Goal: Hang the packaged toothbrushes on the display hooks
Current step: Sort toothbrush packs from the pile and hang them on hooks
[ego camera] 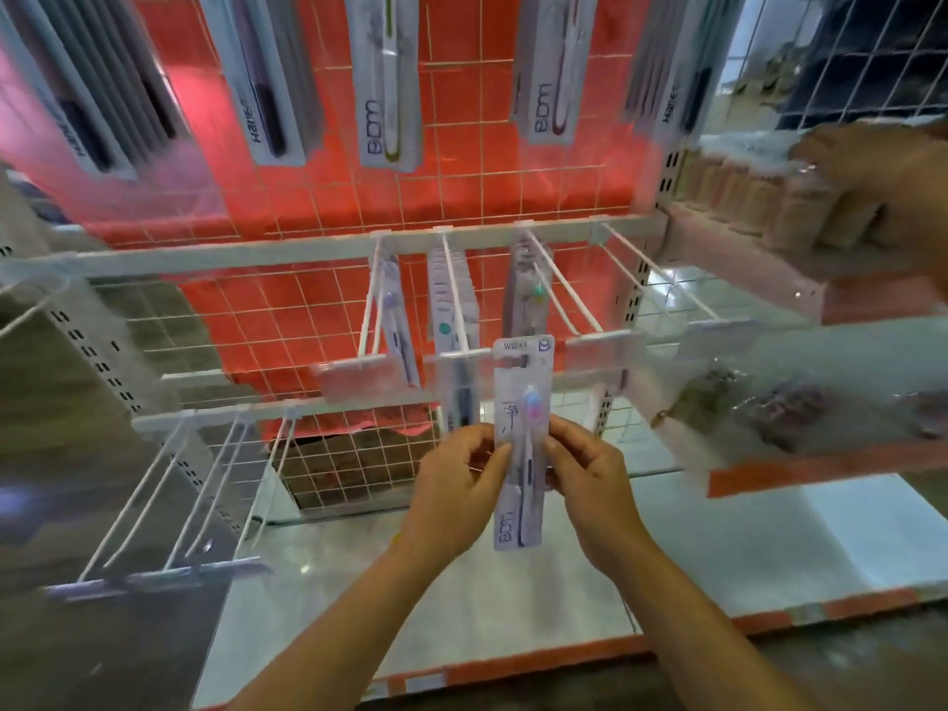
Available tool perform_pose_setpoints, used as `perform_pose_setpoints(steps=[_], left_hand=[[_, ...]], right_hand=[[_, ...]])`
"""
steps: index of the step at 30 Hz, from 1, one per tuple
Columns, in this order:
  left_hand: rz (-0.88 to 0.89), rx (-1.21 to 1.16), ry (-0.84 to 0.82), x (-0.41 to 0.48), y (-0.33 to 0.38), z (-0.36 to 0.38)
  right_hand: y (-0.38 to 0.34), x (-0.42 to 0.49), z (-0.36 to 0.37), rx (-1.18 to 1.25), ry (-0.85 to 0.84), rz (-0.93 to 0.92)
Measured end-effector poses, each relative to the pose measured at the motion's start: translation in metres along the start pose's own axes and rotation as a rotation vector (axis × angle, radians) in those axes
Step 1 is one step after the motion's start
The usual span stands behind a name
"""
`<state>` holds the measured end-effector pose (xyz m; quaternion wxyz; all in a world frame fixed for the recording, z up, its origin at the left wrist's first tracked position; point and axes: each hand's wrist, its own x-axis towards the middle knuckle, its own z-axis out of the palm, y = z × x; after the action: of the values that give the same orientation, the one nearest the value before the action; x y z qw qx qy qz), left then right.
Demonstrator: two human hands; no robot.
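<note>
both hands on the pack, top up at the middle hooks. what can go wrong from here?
1. The pack has its top between two label plates, so it may catch on a plate or slide onto the wrong hook.
2. The left hand and right hand pinch it mid-length, so the free top could bend rather than thread on.
3. The hanging packs behind could get knocked when it is pushed back.

The upper packs (384,94) run off the top edge, the right shelf's goods (790,413) blur beyond naming, and a further hand (892,187), perhaps someone else's, is cut off at right.
</note>
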<state>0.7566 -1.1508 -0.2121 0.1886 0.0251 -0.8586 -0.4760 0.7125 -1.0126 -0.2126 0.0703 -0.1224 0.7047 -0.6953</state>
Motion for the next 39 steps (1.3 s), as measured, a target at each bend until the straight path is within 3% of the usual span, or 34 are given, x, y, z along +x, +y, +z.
perform_pose_setpoints(steps=[12, 21, 39], left_hand=[[0.090, 0.068, 0.066, 0.011, -0.072, 0.052], [0.040, -0.313, 0.045, 0.020, -0.086, 0.074], [0.048, -0.389, 0.139, -0.001, -0.128, 0.065]], right_hand=[[0.090, 0.031, -0.004, 0.067, 0.018, -0.187], [0.116, 0.043, -0.015, 0.145, 0.001, -0.248], [0.152, 0.043, 0.020, 0.136, -0.101, -0.370]])
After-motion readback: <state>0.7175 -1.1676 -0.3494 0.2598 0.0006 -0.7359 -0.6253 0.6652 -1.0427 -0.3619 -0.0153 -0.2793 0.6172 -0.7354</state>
